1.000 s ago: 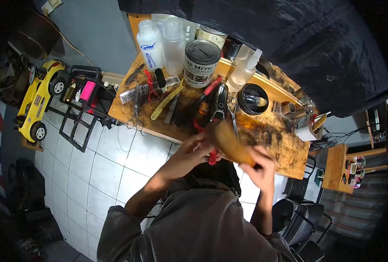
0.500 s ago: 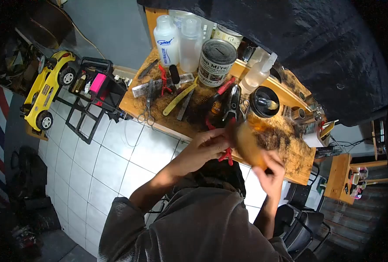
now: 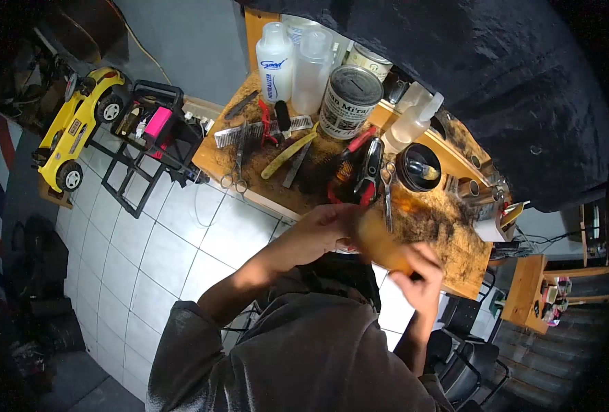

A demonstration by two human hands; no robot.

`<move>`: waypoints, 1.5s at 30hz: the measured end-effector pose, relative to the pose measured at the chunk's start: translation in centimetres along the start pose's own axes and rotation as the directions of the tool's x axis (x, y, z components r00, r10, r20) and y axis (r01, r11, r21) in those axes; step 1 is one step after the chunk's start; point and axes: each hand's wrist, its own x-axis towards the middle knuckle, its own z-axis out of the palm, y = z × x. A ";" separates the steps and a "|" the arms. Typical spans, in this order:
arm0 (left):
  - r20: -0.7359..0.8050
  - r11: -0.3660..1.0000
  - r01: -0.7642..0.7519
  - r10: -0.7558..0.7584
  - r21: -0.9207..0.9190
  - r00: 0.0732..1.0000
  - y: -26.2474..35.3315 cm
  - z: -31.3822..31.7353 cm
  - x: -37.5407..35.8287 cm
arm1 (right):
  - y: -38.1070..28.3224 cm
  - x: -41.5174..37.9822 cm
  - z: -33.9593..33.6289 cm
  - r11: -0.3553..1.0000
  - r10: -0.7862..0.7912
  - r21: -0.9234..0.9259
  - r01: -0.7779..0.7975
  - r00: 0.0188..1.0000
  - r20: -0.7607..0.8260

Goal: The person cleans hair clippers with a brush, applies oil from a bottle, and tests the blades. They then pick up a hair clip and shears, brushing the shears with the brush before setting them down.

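Note:
I hold a flat amber-brown comb-like tool (image 3: 381, 246), blurred, just in front of my chest. My left hand (image 3: 326, 228) closes its fingers on the tool's upper left end. My right hand (image 3: 422, 280) grips the lower right end, where a dark tip shows. Both hands hover at the near edge of a hair-strewn wooden shelf (image 3: 448, 237). Right behind the tool lie black-and-red clippers (image 3: 367, 172) and steel scissors (image 3: 387, 189).
The shelf carries two plastic bottles (image 3: 275, 62), a labelled tin (image 3: 349, 101), a spray bottle (image 3: 408, 122), a black bowl (image 3: 418, 167), a yellow razor (image 3: 288, 155) and more scissors (image 3: 236, 162). A black cape (image 3: 496, 75) hangs above. A black rack (image 3: 146, 147) and a yellow toy car (image 3: 78, 123) stand left, and black chairs (image 3: 469, 357) at lower right.
The view has drifted, so the shelf sits higher and further right. Both hands stay on the brown tool. The red piece seen under my left hand no longer shows.

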 end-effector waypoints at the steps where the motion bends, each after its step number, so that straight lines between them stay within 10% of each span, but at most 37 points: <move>1: 0.040 0.992 -0.126 0.126 0.013 0.991 0.0 -0.3 0.2 | -0.5 0.1 0.3 1.000 -0.015 0.000 0.015 0.997 0.073; 12: 0.084 0.944 -0.124 0.104 0.304 0.991 1.3 1.2 -1.7 | 0.0 1.7 1.4 0.966 0.251 0.026 -0.257 0.908 -0.334; 17: 0.045 0.897 -0.296 0.298 0.329 0.954 1.7 0.6 -1.3 | -0.3 -0.4 3.2 0.977 0.185 0.127 -0.170 0.976 -0.114; 20: -0.103 0.894 -0.358 0.396 0.270 0.912 2.3 -0.3 -0.8 | 0.6 -1.7 4.2 0.913 0.334 0.273 -0.302 0.939 -0.080; 23: -0.270 0.835 -0.492 0.429 -0.245 0.862 2.2 -0.8 -0.5 | 0.5 -2.1 3.2 0.948 0.283 0.183 -0.259 0.952 -0.115; 30: -0.141 0.722 -0.465 0.464 -0.512 0.875 -0.7 1.1 1.0 | -0.2 -1.6 4.2 0.980 0.161 0.150 -0.130 0.963 -0.217; 34: -0.135 0.874 -0.403 0.380 -0.271 0.915 -2.6 3.2 1.1 | -0.8 -1.0 4.7 0.959 0.272 0.187 -0.215 0.888 -0.372; 37: 0.008 0.952 -0.165 0.169 0.258 0.986 -2.2 3.3 0.6 | -1.3 -0.4 3.6 0.953 0.284 0.218 -0.209 0.866 -0.412; 41: 0.061 0.906 -0.360 0.355 0.225 0.933 -1.3 5.1 1.0 | -1.8 -0.1 0.9 0.996 0.087 0.038 -0.079 0.938 -0.335; 45: 0.196 0.892 -0.185 0.112 0.412 0.974 -0.6 5.3 1.7 | -1.5 -1.5 0.0 0.991 0.056 -0.090 -0.101 0.913 -0.404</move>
